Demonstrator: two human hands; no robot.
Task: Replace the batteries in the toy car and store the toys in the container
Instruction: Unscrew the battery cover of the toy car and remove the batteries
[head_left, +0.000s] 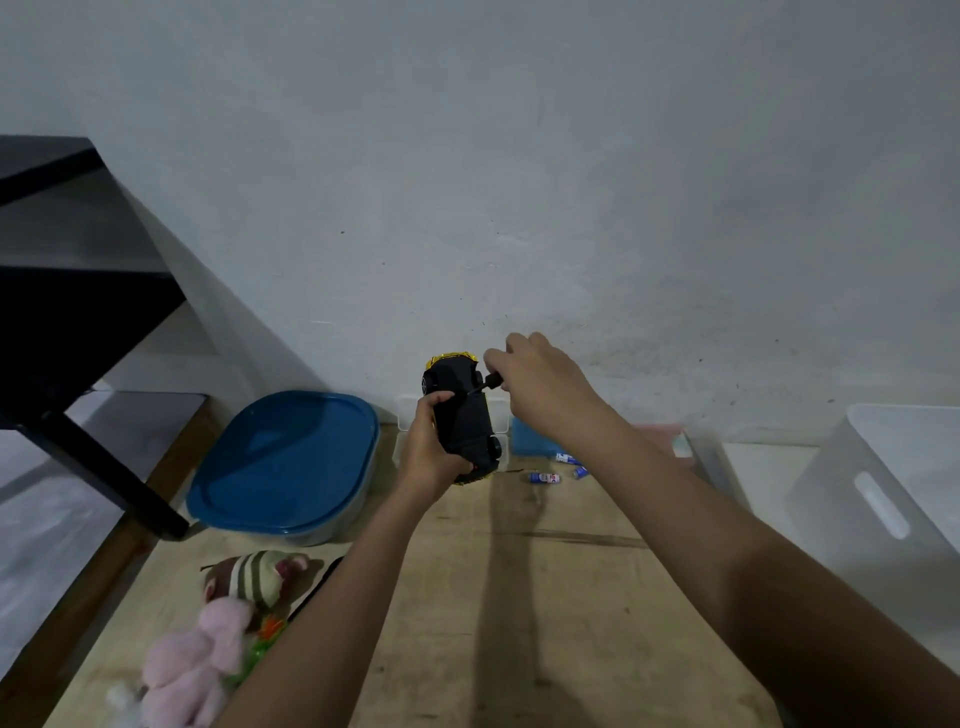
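Pale wall and a wooden tabletop (519, 597) fill most of my view. My left hand (428, 452) is wrapped round the toy car (462, 421), holding it belly-up above the table with my thumb across its black underside. My right hand (540, 384) pinches a small screwdriver (485, 385), its tip set against the underside just past my left thumb.

I think the tip could skid off, because the shaft meets the car at a slant and only one hand steadies it. A loosened screw might drop and roll among the batteries (545, 477) lying loose below my right wrist. I cannot tell spent cells from fresh, so they could get mixed.

The screw head and battery door are too dark and small to make out, and my right fingertips hide behind the back of that hand. The plush toys (223, 623) by my left elbow and the clear bin (883, 493) beyond my right forearm are cut off at the edges.
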